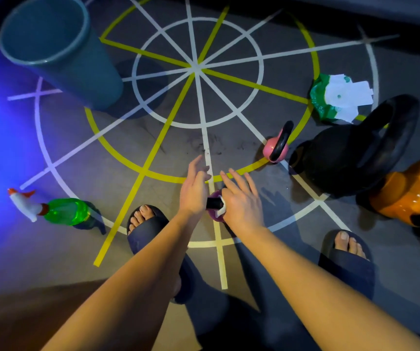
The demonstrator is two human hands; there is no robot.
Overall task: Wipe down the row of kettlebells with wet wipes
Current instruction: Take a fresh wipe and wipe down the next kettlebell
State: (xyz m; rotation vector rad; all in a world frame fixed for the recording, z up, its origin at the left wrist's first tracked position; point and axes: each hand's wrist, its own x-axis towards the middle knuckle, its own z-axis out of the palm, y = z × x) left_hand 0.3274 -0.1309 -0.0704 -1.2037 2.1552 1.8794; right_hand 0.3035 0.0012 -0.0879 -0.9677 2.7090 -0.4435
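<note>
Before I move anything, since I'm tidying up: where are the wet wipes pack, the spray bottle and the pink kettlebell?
wet wipes pack [338,97]: head view, white top label.
spray bottle [66,211]: head view, green body.
pink kettlebell [269,148]: head view, pink bell body.

purple kettlebell [215,217] mostly hidden | orange kettlebell [404,198] cut at edge | wipe [222,206], perhaps, half-covered

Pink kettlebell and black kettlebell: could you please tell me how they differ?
The black kettlebell is far bigger than the pink kettlebell. The pink one has a pink body and a black grip; the black one is black all over. Both sit on the floor, unheld.
</note>
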